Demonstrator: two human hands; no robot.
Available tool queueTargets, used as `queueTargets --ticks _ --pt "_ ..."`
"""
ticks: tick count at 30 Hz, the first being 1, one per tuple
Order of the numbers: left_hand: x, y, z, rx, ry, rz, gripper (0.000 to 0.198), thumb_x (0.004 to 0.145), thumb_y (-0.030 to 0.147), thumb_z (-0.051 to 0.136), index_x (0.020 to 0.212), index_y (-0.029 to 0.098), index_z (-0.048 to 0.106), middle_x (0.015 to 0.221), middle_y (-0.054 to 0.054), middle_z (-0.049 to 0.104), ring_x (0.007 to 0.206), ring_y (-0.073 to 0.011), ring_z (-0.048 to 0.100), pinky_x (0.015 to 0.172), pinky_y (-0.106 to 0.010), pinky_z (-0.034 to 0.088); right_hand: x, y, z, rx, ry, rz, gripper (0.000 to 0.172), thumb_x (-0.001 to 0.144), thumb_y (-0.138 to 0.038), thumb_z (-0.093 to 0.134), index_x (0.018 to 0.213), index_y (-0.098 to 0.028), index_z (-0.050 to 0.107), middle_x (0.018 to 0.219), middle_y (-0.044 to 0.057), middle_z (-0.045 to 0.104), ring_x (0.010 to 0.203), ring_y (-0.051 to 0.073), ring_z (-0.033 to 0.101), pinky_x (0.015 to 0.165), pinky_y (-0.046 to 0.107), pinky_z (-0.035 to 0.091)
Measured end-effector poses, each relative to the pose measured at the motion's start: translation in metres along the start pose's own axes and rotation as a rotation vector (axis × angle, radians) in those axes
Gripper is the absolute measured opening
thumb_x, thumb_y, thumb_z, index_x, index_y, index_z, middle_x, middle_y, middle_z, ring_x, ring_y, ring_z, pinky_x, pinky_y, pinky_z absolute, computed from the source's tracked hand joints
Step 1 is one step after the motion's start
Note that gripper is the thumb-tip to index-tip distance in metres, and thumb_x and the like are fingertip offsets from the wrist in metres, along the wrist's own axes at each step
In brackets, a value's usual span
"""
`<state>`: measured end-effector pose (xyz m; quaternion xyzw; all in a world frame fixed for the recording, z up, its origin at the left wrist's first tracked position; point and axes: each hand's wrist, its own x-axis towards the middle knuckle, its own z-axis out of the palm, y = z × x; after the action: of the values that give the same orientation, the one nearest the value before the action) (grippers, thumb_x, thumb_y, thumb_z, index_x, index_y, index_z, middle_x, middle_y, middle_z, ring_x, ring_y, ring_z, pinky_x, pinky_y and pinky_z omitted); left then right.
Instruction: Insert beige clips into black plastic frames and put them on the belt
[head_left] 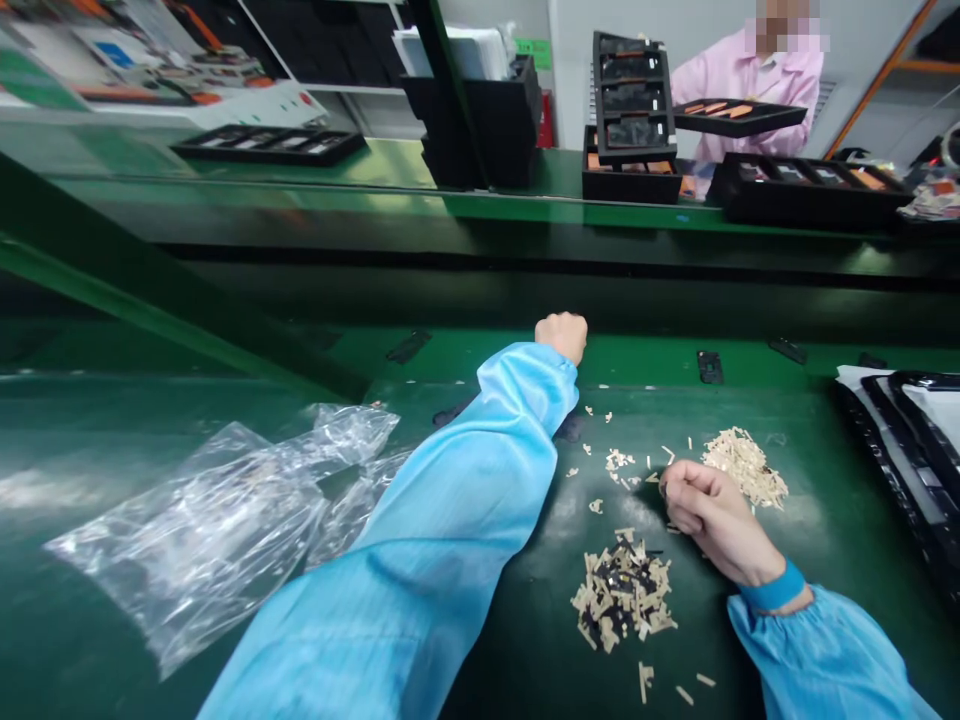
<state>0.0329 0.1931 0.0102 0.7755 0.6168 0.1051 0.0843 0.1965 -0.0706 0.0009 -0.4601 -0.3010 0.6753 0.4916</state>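
My left hand (564, 335) is stretched far forward to the back strip of the green bench. Its fingers are curled closed, and whatever they grip is hidden behind the knuckles. Closer in, my right hand (709, 515) pinches with thumb and fingertips just above the bench; any piece in the pinch is too small to make out. Beside it lies a pile of small beige pieces (742, 465). A mixed pile of beige and black pieces (624, 592) sits nearer to me. Loose beige pieces (619, 462) are scattered to the left of my right hand.
Crumpled clear plastic bags (225, 520) lie left of my left sleeve. Flat black parts (709, 367) rest along the back strip. Stacked black trays (911, 450) stand at the right. A green post (150, 280) slants across the left. Beyond the ledge, a person in pink (787, 85) holds a tray.
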Motion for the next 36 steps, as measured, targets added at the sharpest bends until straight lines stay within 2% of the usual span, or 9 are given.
queueTargets --ticks 4,8,11,13,17,20,24,30,36 --pt "-0.016 -0.007 -0.01 -0.112 0.015 0.035 0.029 0.091 0.013 0.056 0.115 0.015 0.072 0.112 -0.019 0.074 0.111 -0.0343 0.068 0.094 -0.043 0.051 0.001 0.001 0.001 0.016 0.029 -0.012 0.039 0.071 -0.047 0.089 0.07 -0.017 0.063 0.052 -0.009 0.037 0.045 0.005 0.022 0.046 0.023 0.016" --pt "-0.06 -0.009 -0.012 -0.333 -0.091 0.191 0.022 0.09 0.024 0.061 0.109 0.023 0.073 0.102 -0.002 0.078 0.093 -0.0188 0.072 0.084 -0.027 0.055 0.002 0.001 0.004 0.019 0.084 -0.064 0.038 0.072 -0.048 0.087 0.072 -0.018 0.062 0.051 -0.01 0.035 0.045 0.005 0.02 0.045 0.024 0.015" --pt "-0.103 -0.004 -0.009 -0.873 -0.222 0.251 0.026 0.085 0.021 0.062 0.109 0.017 0.07 0.105 -0.006 0.076 0.086 -0.0172 0.071 0.08 -0.029 0.057 0.003 0.0 0.004 0.02 0.132 -0.097 0.037 0.072 -0.047 0.086 0.073 -0.019 0.062 0.051 -0.01 0.035 0.046 0.006 0.019 0.045 0.024 0.013" --pt "-0.128 0.001 -0.008 -1.088 -0.237 0.231 0.025 0.082 0.023 0.067 0.106 0.017 0.069 0.104 -0.007 0.075 0.084 -0.0161 0.07 0.08 -0.03 0.057 0.003 0.001 0.004 0.009 0.157 -0.112 0.037 0.072 -0.047 0.085 0.074 -0.019 0.061 0.051 -0.01 0.035 0.046 0.006 0.019 0.046 0.024 0.013" --pt "-0.161 0.013 0.0 -1.329 -0.316 0.064 0.021 0.08 0.031 0.071 0.093 0.016 0.066 0.082 -0.003 0.07 0.07 -0.0135 0.066 0.068 -0.027 0.055 0.002 0.003 0.003 -0.126 0.201 -0.128 0.036 0.077 -0.048 0.081 0.076 -0.019 0.061 0.054 -0.009 0.037 0.048 0.007 0.022 0.047 0.025 0.014" --pt "-0.171 0.02 0.009 -1.367 -0.328 0.016 0.023 0.078 0.035 0.072 0.087 0.017 0.063 0.07 0.002 0.063 0.062 -0.0121 0.061 0.06 -0.024 0.05 0.0 0.003 0.005 -0.306 0.215 -0.145 0.032 0.079 -0.046 0.079 0.077 -0.019 0.062 0.058 -0.006 0.044 0.051 0.009 0.029 0.048 0.024 0.02" --pt "-0.176 0.024 0.017 -1.301 -0.236 0.012 0.023 0.079 0.037 0.069 0.077 0.018 0.056 0.061 0.005 0.054 0.054 -0.0097 0.051 0.053 -0.021 0.041 -0.003 0.003 0.011 -0.471 0.198 -0.149 0.026 0.079 -0.04 0.077 0.074 -0.019 0.062 0.061 -0.004 0.049 0.056 0.011 0.037 0.052 0.025 0.029" --pt "-0.18 0.024 0.017 -1.115 -0.116 -0.012 0.028 0.083 0.039 0.064 0.068 0.02 0.049 0.056 0.005 0.049 0.049 -0.0094 0.044 0.048 -0.023 0.033 -0.006 0.006 0.02 -0.594 0.216 -0.145 0.021 0.078 -0.037 0.073 0.073 -0.019 0.063 0.057 -0.005 0.046 0.053 0.011 0.034 0.05 0.025 0.027" --pt "-0.181 0.026 0.017 -1.124 -0.094 -0.032 0.028 0.082 0.036 0.065 0.066 0.021 0.047 0.054 0.006 0.045 0.048 -0.0087 0.039 0.047 -0.023 0.029 -0.008 0.006 0.024 -0.675 0.218 -0.154 0.015 0.078 -0.032 0.07 0.073 -0.019 0.064 0.056 -0.005 0.048 0.05 0.01 0.035 0.049 0.026 0.027"
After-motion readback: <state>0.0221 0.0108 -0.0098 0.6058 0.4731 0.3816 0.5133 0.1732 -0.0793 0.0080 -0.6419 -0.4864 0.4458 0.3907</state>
